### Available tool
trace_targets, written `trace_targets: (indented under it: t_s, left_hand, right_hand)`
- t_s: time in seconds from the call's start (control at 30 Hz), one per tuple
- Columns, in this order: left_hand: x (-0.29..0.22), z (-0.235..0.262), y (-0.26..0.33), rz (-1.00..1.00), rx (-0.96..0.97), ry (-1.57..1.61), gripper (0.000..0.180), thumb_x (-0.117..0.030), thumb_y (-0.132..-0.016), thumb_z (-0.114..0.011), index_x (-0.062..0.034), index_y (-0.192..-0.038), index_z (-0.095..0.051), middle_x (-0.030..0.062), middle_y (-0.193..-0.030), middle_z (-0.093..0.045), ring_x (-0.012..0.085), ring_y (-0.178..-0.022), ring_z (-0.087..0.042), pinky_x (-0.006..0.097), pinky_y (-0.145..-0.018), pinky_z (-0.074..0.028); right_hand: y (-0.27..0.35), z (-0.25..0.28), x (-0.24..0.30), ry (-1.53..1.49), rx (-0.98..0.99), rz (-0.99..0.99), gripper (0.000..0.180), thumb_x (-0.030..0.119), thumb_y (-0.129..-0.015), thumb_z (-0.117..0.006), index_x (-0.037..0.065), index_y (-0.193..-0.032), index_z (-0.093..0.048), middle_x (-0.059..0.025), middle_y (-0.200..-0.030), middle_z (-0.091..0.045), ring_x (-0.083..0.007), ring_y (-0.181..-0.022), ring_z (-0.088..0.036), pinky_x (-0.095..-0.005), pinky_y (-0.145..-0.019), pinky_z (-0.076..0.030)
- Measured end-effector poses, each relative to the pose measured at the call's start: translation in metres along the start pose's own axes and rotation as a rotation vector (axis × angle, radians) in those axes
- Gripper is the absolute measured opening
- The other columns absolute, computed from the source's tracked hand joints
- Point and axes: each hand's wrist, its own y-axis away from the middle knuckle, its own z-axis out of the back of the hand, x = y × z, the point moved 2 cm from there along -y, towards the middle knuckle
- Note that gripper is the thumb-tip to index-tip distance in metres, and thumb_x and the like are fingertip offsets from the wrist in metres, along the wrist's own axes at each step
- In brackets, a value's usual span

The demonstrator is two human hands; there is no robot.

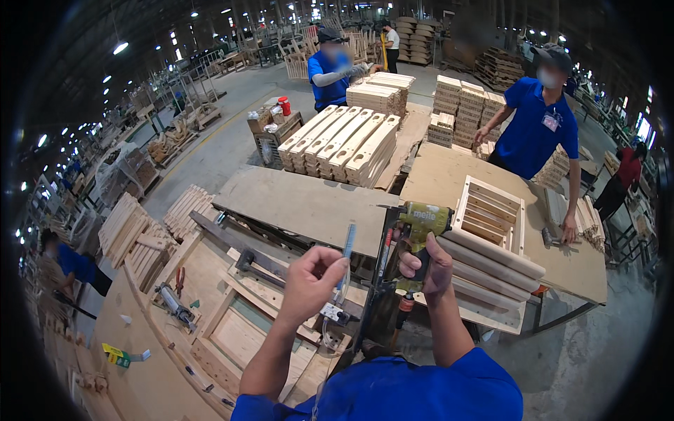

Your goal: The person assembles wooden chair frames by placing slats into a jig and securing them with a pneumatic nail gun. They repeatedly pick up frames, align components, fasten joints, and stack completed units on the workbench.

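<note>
In my right hand (437, 265) is an olive-green pneumatic nail gun (427, 219), its dark grip wrapped by my fingers and an air hose fitting (406, 303) below it. My left hand (312, 281) pinches a thin, bluish strip (349, 242) between thumb and fingers; it looks like a strip of nails or staples, pointing upward. The two hands are apart, the strip to the left of the gun. Just right of the gun, a slatted wooden frame (489, 214) lies on a stack of rounded pale boards (491, 270).
Left of me, a wooden jig (242, 330) holds a clamp bar (253, 263), pliers (180, 279) and a metal air cylinder (174, 305). Stacked slotted boards (340, 144) stand ahead on a bench. Co-workers in blue stand ahead (326, 70) and at the right table (537, 126).
</note>
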Motion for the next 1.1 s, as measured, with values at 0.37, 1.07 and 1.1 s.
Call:
trace_targets:
  t_s: [0.37, 1.07, 1.1]
  left_hand:
    - [-0.016, -0.063, -0.003, -0.018, 0.136, -0.114, 0.015, -0.015, -0.101, -0.076, -0.0006, -0.102, -0.072, -0.0004, -0.082, -0.070, 0.0034, -0.072, -0.062, 0.023, -0.065, -0.051]
    - [-0.001, -0.092, -0.042, 0.101, 0.174, -0.025, 0.038, -0.016, -0.093, -0.084, 0.0004, -0.119, -0.061, 0.0022, -0.090, -0.068, 0.0066, -0.074, -0.061, 0.024, -0.065, -0.053]
    - [0.002, -0.093, -0.041, 0.126, 0.184, 0.020, 0.050, -0.017, -0.091, -0.087, 0.0005, -0.128, -0.059, 0.0036, -0.096, -0.068, 0.0078, -0.078, -0.062, 0.025, -0.067, -0.053]
  right_hand:
    - [0.003, 0.047, -0.008, -0.490, 0.284, -0.052, 0.069, 0.048, -0.113, -0.049, -0.002, -0.159, -0.040, -0.0171, -0.126, -0.060, -0.0139, -0.073, -0.055, -0.0347, -0.071, -0.052]
    - [0.003, 0.063, -0.027, -0.535, 0.177, -0.080, 0.068, 0.053, -0.109, -0.054, -0.003, -0.147, -0.053, -0.0071, -0.076, -0.063, -0.0100, -0.053, -0.048, -0.0286, -0.061, -0.052]
    - [0.001, 0.061, -0.029, -0.540, 0.159, -0.081, 0.067, 0.054, -0.109, -0.054, -0.003, -0.146, -0.054, -0.0048, -0.073, -0.059, -0.0101, -0.053, -0.048, -0.0299, -0.062, -0.053]
